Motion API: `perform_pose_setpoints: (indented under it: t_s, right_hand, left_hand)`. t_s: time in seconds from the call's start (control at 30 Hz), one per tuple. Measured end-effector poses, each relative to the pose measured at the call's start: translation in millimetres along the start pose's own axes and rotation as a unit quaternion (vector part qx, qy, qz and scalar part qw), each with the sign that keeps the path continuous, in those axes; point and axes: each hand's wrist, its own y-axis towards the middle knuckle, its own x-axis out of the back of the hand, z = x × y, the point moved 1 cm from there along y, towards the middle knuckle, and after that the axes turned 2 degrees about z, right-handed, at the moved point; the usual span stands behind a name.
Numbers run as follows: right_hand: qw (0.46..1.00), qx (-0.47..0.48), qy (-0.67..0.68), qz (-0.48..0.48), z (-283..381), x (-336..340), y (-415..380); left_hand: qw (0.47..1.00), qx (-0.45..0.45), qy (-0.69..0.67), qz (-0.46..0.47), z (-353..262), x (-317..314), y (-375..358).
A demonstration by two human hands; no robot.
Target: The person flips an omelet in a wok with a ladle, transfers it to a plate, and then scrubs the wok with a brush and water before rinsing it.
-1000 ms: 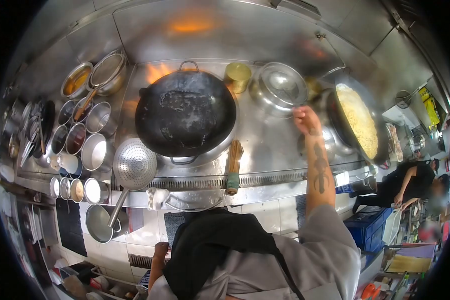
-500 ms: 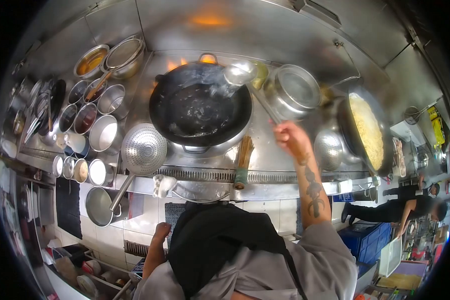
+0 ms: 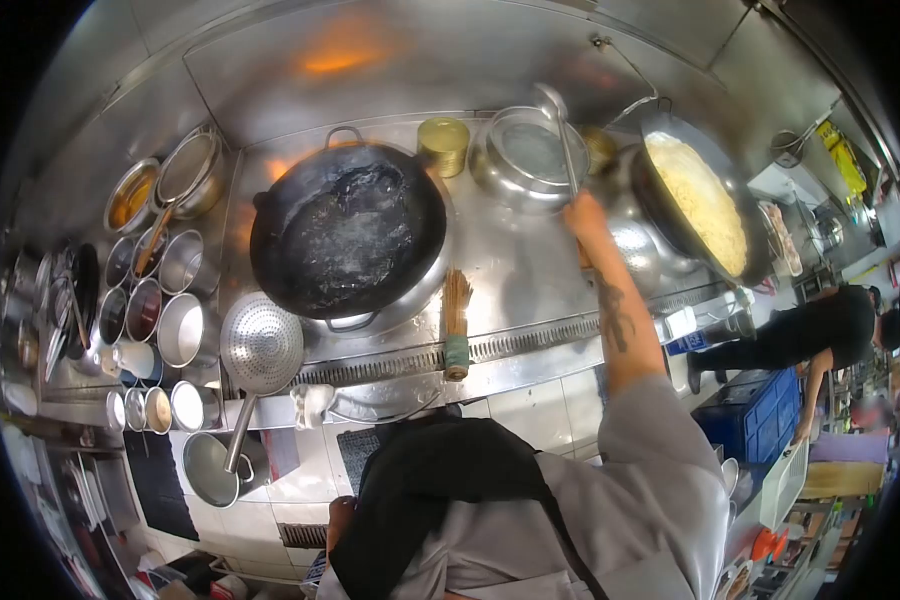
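Observation:
My right hand is closed round the handle of a metal ladle. The ladle's bowl is over the back rim of a metal pot topped with a round strainer. To the left, a large black wok sits on the burner, wet and shiny inside, with flame glow behind it. My left hand hangs low beside the black apron, away from the stove; its fingers are mostly hidden.
A perforated skimmer lies left of the wok, near several metal seasoning pots. A bamboo brush and a yellow tin are on the stove. Pale yellow food fills a second wok. A co-worker stands at right.
My right hand has carried the ladle from over the wok's right side to the strainer-topped pot. The view has shifted right, and the wok steams less.

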Motion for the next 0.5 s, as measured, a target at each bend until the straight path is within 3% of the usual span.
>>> perform_pose_setpoints:
  t_s: [0.03, 0.13, 0.23, 0.27, 0.33, 0.43, 0.5]
  right_hand:
    - [0.999, -0.034, -0.013, 0.02, -11.0, -9.4, 6.3]
    - [0.953, -0.188, 0.091, 0.219, -28.5, -31.0, 20.0]
    - [0.888, -0.279, 0.194, 0.311, -1.3, -7.9, 18.9]
    - [0.829, -0.293, 0.37, 0.3, -1.2, -3.8, 16.4]
    - [0.628, -0.292, 0.678, 0.246, -1.2, 7.1, 8.1]
    - [0.45, -0.362, 0.799, 0.169, 44.8, 56.7, -0.5]
    - [0.424, -0.328, 0.807, 0.248, 35.4, 56.6, 0.9]
  left_hand:
    - [0.991, 0.091, -0.1, -0.017, -10.7, 5.4, -6.6]
    - [0.959, 0.217, -0.182, 0.018, -31.8, 18.7, -16.6]
    - [0.971, 0.205, -0.109, 0.062, -8.9, 6.8, -17.3]
    - [0.974, 0.19, -0.109, 0.062, -7.4, 7.1, -17.7]
    - [0.979, 0.158, -0.109, 0.061, -4.5, 7.1, -19.2]
    - [0.991, 0.114, -0.073, 0.004, -10.0, 10.8, -12.3]
    - [0.992, -0.049, 0.097, 0.057, -3.6, 14.0, 1.9]
